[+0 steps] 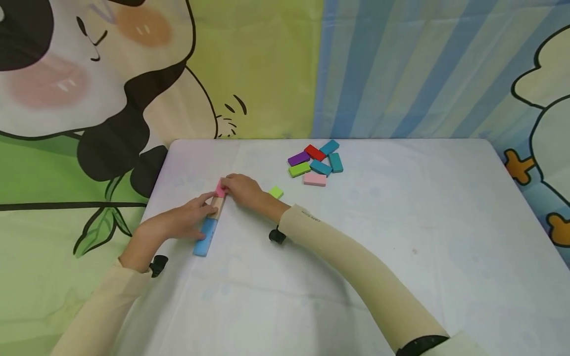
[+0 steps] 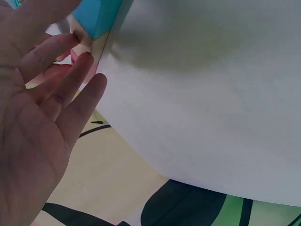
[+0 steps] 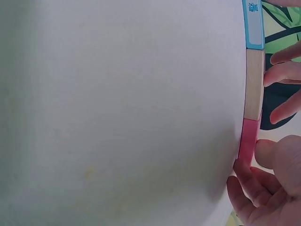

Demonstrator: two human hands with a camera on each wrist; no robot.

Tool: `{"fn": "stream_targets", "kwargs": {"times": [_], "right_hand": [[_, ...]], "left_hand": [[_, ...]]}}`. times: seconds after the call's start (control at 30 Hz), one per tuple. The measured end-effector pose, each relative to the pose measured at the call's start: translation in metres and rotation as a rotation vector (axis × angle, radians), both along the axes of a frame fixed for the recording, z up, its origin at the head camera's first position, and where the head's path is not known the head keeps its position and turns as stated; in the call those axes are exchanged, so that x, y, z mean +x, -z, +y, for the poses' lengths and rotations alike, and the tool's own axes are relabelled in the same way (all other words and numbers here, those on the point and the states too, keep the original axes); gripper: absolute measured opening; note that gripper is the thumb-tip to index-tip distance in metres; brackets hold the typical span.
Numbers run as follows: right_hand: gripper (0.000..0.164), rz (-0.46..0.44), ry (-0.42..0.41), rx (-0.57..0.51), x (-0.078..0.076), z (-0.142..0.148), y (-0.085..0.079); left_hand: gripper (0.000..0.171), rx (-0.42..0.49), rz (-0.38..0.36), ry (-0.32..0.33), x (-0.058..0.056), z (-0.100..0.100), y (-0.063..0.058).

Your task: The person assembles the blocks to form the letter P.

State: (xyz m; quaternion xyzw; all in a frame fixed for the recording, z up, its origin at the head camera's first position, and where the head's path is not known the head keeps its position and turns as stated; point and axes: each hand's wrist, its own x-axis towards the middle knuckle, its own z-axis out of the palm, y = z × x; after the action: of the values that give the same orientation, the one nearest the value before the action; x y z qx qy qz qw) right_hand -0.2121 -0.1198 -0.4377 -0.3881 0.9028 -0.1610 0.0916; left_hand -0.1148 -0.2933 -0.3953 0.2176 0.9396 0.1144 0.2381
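Three flat blocks lie end to end on the white table: a blue block [image 1: 206,237], a plain wood block [image 3: 254,84] and a pink block [image 3: 249,140]. Blue characters show on the blue block's pale upper face. At the far end of the row, my right hand [image 1: 245,190] pinches the pink block between thumb and fingers. My left hand [image 1: 184,218] rests along the row's left side, its fingers fairly straight and touching the wood block's edge. Seen from the left wrist, the left hand [image 2: 51,108] partly hides the wood and pink blocks.
A loose cluster of several coloured blocks, including a red block [image 1: 315,152] and a purple block [image 1: 299,158], lies near the back edge. One lime green block [image 1: 276,192] sits just beyond my right forearm. The row is close to the table's left edge.
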Motion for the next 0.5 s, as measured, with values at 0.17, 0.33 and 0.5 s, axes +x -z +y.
{"fn": "stream_targets", "kwargs": {"times": [0.17, 0.33, 0.5], "right_hand": [[0.030, -0.013, -0.017, -0.014, -0.003, 0.000, 0.002], [0.039, -0.068, -0.028, 0.019, -0.006, 0.005, -0.003], [0.042, -0.139, -0.031, -0.009, -0.018, 0.017, -0.017]], "left_hand": [[0.088, -0.019, -0.030, -0.040, -0.005, 0.004, -0.001], [0.093, -0.022, -0.013, -0.031, -0.009, 0.001, 0.005], [0.107, -0.105, -0.024, -0.021, -0.018, 0.002, 0.010]]}}
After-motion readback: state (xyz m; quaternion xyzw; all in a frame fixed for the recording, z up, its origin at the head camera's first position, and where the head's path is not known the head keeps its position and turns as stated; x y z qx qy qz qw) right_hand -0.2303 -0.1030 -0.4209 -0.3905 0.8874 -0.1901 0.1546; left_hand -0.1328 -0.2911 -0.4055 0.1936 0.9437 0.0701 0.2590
